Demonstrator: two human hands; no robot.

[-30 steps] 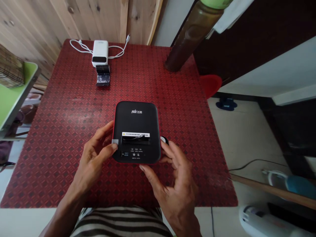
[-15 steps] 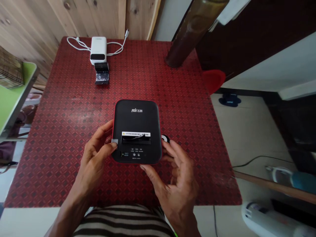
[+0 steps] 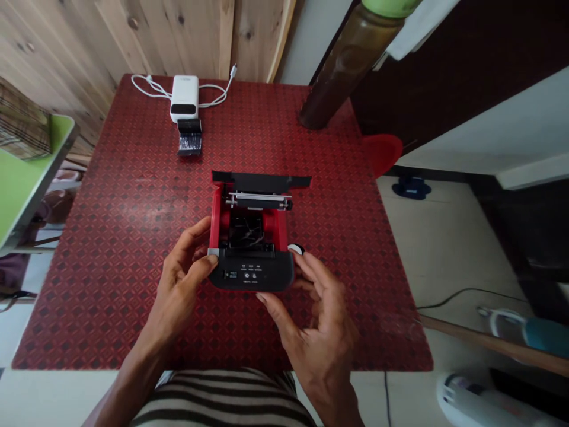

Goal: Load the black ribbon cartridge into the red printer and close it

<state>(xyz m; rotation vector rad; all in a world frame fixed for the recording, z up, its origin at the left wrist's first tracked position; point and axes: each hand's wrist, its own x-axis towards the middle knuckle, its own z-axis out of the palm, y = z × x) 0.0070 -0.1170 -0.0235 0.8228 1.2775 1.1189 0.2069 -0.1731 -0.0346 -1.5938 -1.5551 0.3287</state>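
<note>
A red and black receipt printer [image 3: 250,271] is in front of me at mid-table, its black lid [image 3: 262,181] raised at the far edge. Inside the red bay [image 3: 246,231] the bottom looks dark, and no paper roll shows there. My left hand [image 3: 184,273] grips the printer's left side, thumb on the grey latch button [image 3: 213,251]. On the other side, my right hand [image 3: 317,308] holds the right front corner, its thumb at the front edge and its fingers partly hidden. Just beyond those fingers a small round white and black thing [image 3: 296,248] peeks out.
A white power bank [image 3: 184,95] with white cables lies at the back left, a crumpled black strip [image 3: 190,137] before it. A tall brown bottle [image 3: 333,77] stands at the back right. A red stool [image 3: 383,154] is beyond the table's [image 3: 111,237] right edge.
The printer's lid has swung up and away from me, exposing the inside. Both hands keep about the same hold, and the view has shifted slightly.
</note>
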